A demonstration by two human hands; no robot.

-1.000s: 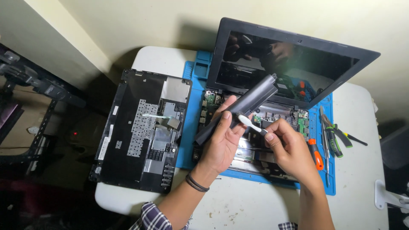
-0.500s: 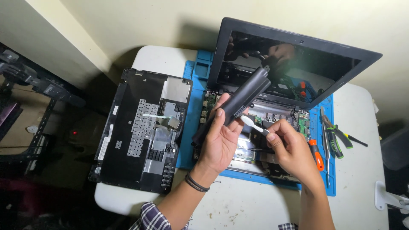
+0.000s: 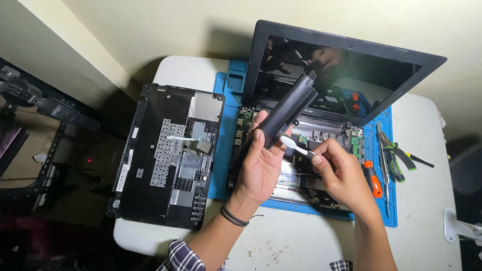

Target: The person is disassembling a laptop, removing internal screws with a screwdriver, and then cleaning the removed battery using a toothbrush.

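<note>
Above opened laptop chassis (image 3: 321, 150) on blue mat (image 3: 226, 95): battery pack (image 3: 281, 118) raised steeper than before, clasped by left hand (image 3: 258, 168); right hand (image 3: 339, 173) pinching white brush (image 3: 296, 146) against pack's underside.

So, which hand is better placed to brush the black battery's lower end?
The right hand: it already grips the white brush, whose head touches the battery. The left hand is wrapped around the battery, steadying it.

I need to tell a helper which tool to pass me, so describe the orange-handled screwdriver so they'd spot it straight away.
Start at the blue work mat under the open laptop and go to its right edge. There, beside the right hand, lies the orange-handled screwdriver. Its bright orange grip sets it apart from the green-handled pliers next to it.
</note>
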